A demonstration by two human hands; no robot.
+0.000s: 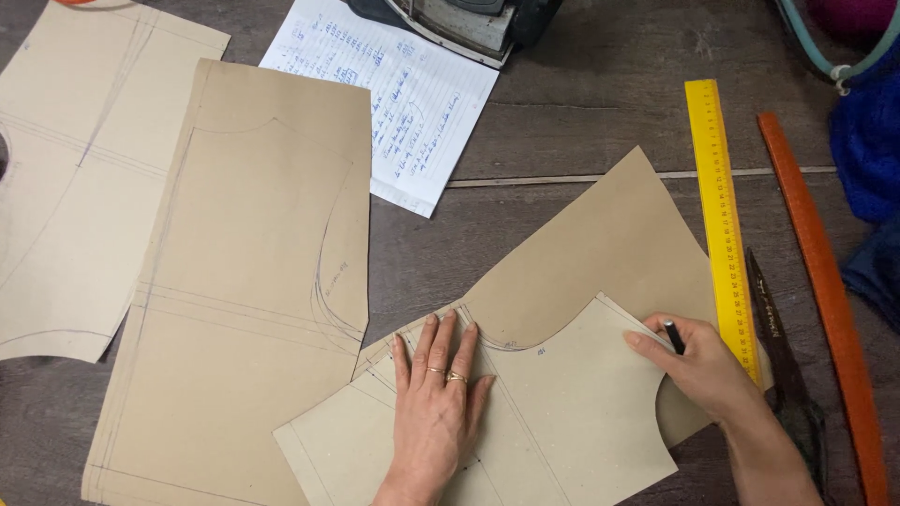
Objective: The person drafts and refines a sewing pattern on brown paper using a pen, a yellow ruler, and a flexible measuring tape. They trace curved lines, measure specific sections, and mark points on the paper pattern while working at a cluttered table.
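Cardboard pattern [553,412] lies pinned flat by the open left hand [437,389] on brown paper [609,244] near the table's [581,103] front edge; the right hand [698,365], gripping a pencil [674,336], traces its edge, so the next stroke likely needs firm hold.

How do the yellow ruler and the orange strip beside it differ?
The yellow ruler is straight and printed with measuring marks; the orange strip is gently curved with no marks visible. The ruler ends near the right hand, while the strip runs on to the bottom edge. Both lie lengthwise on the wooden table.

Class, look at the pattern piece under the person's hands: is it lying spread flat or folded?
Spread flat. The left hand presses the pale pattern piece down on brown paper; no fold shows.
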